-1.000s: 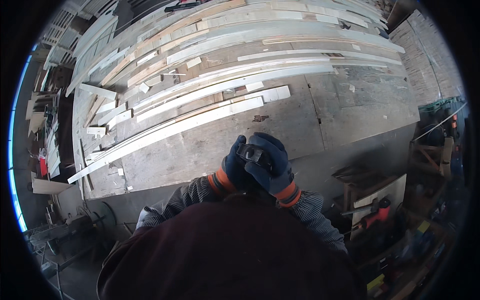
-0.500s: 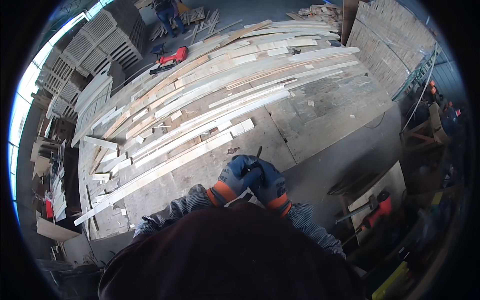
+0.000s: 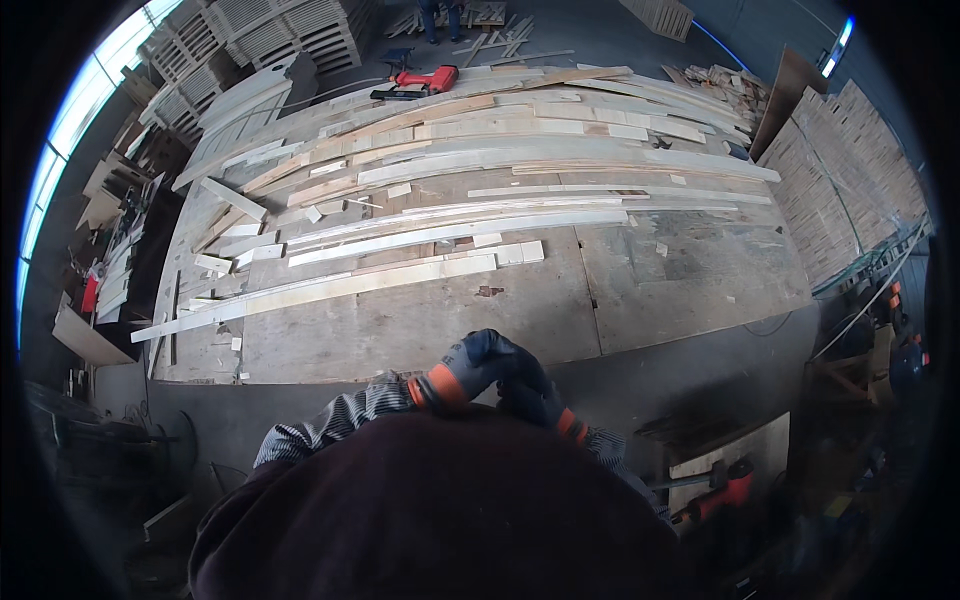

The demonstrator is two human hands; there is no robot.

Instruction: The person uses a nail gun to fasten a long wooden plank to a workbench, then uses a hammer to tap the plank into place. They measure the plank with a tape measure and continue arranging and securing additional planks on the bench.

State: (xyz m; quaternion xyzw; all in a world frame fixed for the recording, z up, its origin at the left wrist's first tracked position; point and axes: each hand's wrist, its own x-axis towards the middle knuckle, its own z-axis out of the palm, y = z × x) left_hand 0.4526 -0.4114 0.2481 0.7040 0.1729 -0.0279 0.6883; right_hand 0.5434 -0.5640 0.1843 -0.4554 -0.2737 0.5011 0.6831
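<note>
In blue-grey gloves with orange cuffs, my two hands meet close to my body at the near edge of the wooden worktable [image 3: 400, 335]. My left hand [image 3: 480, 362] is closed, its fingers curled over toward the right one. Lower and partly behind it, my right hand [image 3: 533, 396] is closed as well. Whatever they hold is hidden between the gloves. Beyond them lies a long pale wooden strip [image 3: 330, 288], with short wood blocks [image 3: 518, 253] at its right end. More strips [image 3: 560, 157] spread across the tabletop.
A red nail gun [image 3: 430, 80] rests at the table's far left. Stacked pallets [image 3: 290, 35] stand behind it, near a person's legs [image 3: 440, 18]. A wood-slat stack [image 3: 850, 170] rises at the right. Low on my right is another red power tool [image 3: 728, 488] beside a board.
The view has tilted up and turned, so the table sits straighter. The thin dark stick that poked up from my hands no longer shows. My hands remain together.
</note>
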